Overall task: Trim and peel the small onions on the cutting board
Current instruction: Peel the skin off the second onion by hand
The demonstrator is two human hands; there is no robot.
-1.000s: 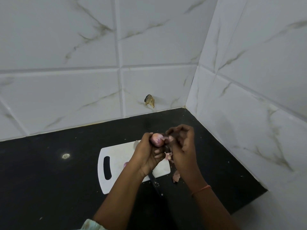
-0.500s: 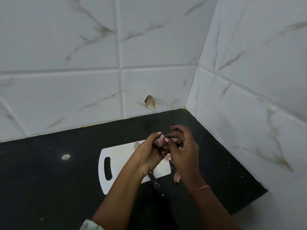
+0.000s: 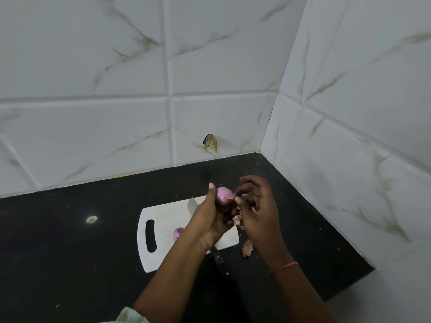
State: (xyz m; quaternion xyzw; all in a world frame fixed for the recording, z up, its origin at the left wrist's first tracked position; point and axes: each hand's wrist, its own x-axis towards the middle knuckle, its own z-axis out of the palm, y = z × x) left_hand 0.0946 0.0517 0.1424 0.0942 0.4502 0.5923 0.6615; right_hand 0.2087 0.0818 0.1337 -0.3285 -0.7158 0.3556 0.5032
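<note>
The left hand [image 3: 211,220] grips a small onion [image 3: 223,193] above the cutting board [image 3: 163,220] while the right hand [image 3: 258,213] pinches its loose skin; another onion [image 3: 178,233] lies on the board, mid-bench.

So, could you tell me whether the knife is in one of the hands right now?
No, the knife lies on the cutting board while the left hand holds an onion.

My desk [image 3: 70,252] is black with pale specks. The cutting board [image 3: 163,213] is white, the onion [image 3: 222,193] pink-purple, its loose skins [image 3: 246,249] dull pink. White wall tiles [image 3: 93,66] carry grey-brown veins. My wrist thread [image 3: 285,267] is orange.
</note>
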